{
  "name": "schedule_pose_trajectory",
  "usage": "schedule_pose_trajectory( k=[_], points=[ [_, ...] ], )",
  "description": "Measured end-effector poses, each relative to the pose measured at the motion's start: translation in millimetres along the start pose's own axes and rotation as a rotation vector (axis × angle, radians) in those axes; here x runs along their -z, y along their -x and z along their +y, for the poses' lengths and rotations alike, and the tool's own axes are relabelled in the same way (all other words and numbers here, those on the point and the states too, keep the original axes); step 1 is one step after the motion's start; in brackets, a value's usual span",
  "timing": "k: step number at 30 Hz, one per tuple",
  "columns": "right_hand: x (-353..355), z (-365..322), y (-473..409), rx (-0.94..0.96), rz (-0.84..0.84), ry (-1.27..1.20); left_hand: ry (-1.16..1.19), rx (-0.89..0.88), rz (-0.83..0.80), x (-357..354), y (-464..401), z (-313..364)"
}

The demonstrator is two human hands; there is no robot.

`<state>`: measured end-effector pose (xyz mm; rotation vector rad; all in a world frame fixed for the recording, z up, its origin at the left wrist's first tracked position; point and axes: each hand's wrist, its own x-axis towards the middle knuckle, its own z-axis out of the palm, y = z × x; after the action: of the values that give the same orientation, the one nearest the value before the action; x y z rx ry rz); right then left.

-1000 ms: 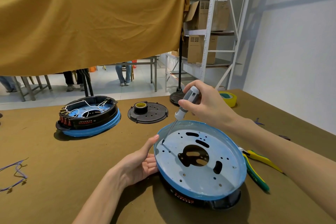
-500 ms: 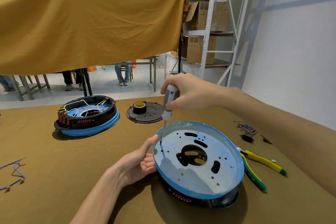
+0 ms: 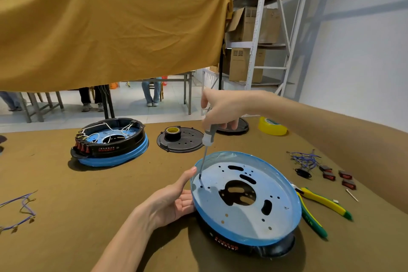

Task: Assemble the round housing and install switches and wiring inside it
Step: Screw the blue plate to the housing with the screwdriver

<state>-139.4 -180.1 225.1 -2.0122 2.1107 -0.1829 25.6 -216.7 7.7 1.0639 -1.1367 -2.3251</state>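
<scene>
Head view: the round housing (image 3: 246,200) sits on the brown desk (image 3: 88,205) right in front of the person, blue plate side up, black rim beneath.
Right hand: the right hand (image 3: 223,109) grips the grey handle of the screwdriver (image 3: 206,150) from above, fingers curled round it.
Change: a second ago the screwdriver leaned in from the right with the hand low over the plate; now the hand is higher and further left, and the shaft stands nearly upright.
Tip: it rests at a small hole near the plate's left edge; whether a screw sits there is too small to tell.
Left hand: the left hand (image 3: 174,200) is relaxed and open, palm against the housing's left rim, thumb up beside the shaft, much as before.
Meaning: the tool looks squared up for driving a fastener, so joining plate to rim seems under way, not finished.
Still waiting: the loose red switches (image 3: 337,178) and the wire bundle (image 3: 305,159) lie on the desk to the right, apart from the housing.
Reference: a second housing (image 3: 110,141) at far left already carries switches and white wiring.
</scene>
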Motion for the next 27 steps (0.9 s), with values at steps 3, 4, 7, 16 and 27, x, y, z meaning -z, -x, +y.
schedule_pose_trajectory(
  k=[3,4,7,16,27],
  points=[
    [-5.4,1.0,-1.5,0.026,0.069,0.015,0.000,0.000,0.006,-0.6,0.2,0.6],
    [-9.3,-0.5,-1.7,0.037,0.119,0.051,-0.005,0.000,0.009,-0.6,0.5,0.7],
    [-8.1,-6.7,-0.7,0.053,0.048,0.057,-0.016,0.001,0.018,-0.2,1.5,0.9],
    [-4.2,-6.2,-6.1,0.020,-0.037,0.029,-0.026,0.001,0.032,0.1,1.7,1.0],
    [-10.3,3.3,-8.6,0.058,0.026,0.035,-0.025,0.020,0.038,-1.3,2.6,1.5]
  ],
)
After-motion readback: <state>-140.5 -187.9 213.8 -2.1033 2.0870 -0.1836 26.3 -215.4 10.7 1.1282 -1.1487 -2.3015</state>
